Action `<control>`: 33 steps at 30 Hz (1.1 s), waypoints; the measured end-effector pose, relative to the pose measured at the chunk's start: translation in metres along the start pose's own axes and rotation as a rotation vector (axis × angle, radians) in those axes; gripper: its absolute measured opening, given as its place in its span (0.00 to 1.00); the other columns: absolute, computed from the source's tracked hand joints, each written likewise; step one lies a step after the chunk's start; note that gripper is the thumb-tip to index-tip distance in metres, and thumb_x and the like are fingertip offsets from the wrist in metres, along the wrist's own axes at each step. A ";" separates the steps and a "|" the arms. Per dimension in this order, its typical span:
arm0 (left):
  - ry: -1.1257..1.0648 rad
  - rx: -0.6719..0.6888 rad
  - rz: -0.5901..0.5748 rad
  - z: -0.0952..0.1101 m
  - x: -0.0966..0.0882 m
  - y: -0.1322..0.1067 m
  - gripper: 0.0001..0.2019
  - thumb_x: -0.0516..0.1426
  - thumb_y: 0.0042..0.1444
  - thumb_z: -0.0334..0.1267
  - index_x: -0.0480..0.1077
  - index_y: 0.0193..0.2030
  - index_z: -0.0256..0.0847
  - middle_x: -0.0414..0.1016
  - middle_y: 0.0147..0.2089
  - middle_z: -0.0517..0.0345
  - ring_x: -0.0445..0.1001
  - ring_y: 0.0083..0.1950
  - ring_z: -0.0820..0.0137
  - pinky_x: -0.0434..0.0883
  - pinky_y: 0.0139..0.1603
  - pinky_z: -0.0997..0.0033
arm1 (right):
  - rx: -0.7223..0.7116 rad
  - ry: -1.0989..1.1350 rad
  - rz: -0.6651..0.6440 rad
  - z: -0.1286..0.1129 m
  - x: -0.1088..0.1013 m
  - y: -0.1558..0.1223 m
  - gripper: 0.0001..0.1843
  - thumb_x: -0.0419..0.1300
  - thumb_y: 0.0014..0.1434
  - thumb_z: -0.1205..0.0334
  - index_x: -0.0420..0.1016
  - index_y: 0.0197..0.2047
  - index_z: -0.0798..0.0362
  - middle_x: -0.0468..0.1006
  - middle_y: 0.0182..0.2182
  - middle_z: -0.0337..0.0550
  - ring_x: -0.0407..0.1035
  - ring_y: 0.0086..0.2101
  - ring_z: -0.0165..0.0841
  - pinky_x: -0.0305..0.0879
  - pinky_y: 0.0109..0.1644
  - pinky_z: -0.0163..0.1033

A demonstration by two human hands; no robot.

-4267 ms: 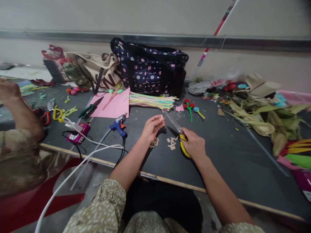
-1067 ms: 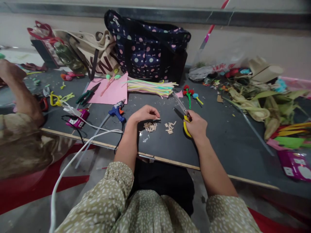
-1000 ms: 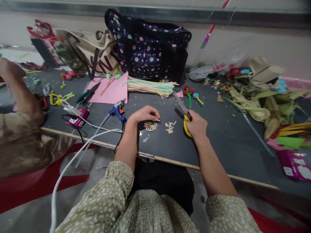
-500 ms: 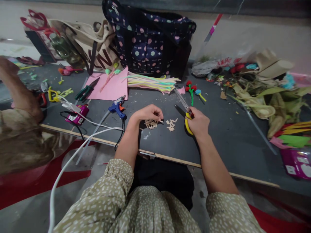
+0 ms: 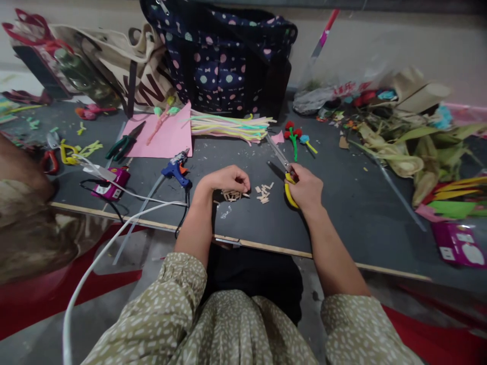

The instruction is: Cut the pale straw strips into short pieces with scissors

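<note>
My left hand (image 5: 225, 180) rests curled on the dark board (image 5: 266, 228), its fingertips down on a small pile of tan cut pieces (image 5: 231, 195); whether they pinch a piece I cannot make out. A second little pile of cut pieces (image 5: 264, 191) lies just to its right. My right hand (image 5: 305, 188) grips yellow-handled scissors (image 5: 284, 170), blades pointing up and to the left, slightly parted. Between the two hands lie only those pieces.
Behind the hands lie a bundle of pastel strips (image 5: 228, 126), pink paper (image 5: 167, 137), a blue glue gun (image 5: 175, 170), green pliers (image 5: 124, 144) and red pompom stems (image 5: 293, 136). Bags (image 5: 224, 56) stand at the back. Dried husks (image 5: 411, 147) pile up right. Another person's arm (image 5: 19, 172) is left.
My left hand came down from in front of the scissors onto the pile of cut pieces. The right hand with the scissors stayed near the second pile. The view tilted downward.
</note>
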State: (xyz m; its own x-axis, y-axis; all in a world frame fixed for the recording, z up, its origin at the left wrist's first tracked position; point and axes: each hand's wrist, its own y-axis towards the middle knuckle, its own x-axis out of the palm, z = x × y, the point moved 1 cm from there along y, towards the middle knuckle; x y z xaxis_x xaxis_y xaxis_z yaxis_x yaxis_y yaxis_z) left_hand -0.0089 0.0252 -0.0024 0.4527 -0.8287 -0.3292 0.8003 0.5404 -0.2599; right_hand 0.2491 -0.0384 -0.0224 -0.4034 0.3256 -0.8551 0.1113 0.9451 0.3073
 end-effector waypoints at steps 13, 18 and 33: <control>0.200 0.170 0.294 0.013 0.014 0.016 0.06 0.59 0.49 0.35 0.76 0.33 0.37 0.76 0.34 0.57 0.71 0.34 0.73 0.65 0.40 0.73 | 0.004 0.007 -0.008 -0.004 -0.001 0.000 0.16 0.57 0.51 0.61 0.73 0.44 0.49 0.76 0.32 0.40 0.69 0.33 0.34 0.58 0.35 0.35; 0.368 0.242 0.243 0.015 0.020 0.020 0.05 0.59 0.51 0.34 0.76 0.33 0.39 0.74 0.35 0.56 0.71 0.38 0.70 0.64 0.41 0.73 | -0.015 -0.002 -0.013 -0.002 0.000 -0.001 0.17 0.57 0.50 0.62 0.73 0.45 0.49 0.76 0.32 0.40 0.69 0.34 0.33 0.57 0.35 0.35; 0.497 0.224 0.119 0.016 0.025 0.021 0.04 0.58 0.53 0.32 0.75 0.32 0.40 0.72 0.36 0.56 0.70 0.41 0.68 0.62 0.42 0.71 | -0.013 0.001 -0.001 -0.002 0.001 -0.002 0.15 0.56 0.53 0.59 0.74 0.45 0.48 0.77 0.32 0.41 0.69 0.33 0.34 0.59 0.33 0.36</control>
State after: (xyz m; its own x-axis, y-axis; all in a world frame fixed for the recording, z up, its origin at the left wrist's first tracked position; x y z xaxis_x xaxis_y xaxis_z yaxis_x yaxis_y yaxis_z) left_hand 0.0256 0.0138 -0.0012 0.3485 -0.5661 -0.7470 0.8437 0.5366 -0.0130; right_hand 0.2468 -0.0405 -0.0232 -0.4045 0.3248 -0.8549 0.0992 0.9449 0.3120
